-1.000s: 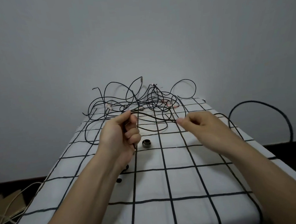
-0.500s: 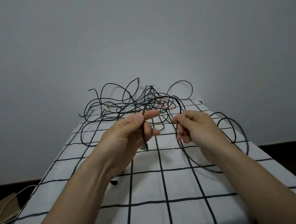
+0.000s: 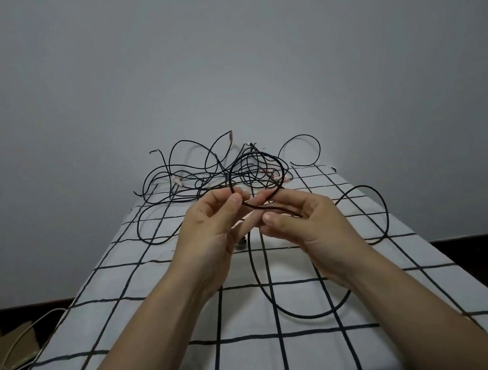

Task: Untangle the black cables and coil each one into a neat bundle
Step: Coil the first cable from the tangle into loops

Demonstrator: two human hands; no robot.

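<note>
Two hands grip one thin black cable (image 3: 264, 207) above mid-table: left hand (image 3: 211, 229) pinches it at thumb and forefinger, right hand (image 3: 309, 223) curls round it, a round loop standing between them. Wiry cable tangle (image 3: 206, 176) sits at the far end of the white grid-lined cloth (image 3: 160, 318).

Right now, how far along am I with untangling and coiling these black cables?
Early. Done: no finished bundle shows anywhere on the checked cloth. In hand: left hand and right hand pinch one black cable, bent into a first loop above the fingers; its slack trails across the cloth. Left: the tangle at the far end, with several cables crossing, lies unsorted.
</note>
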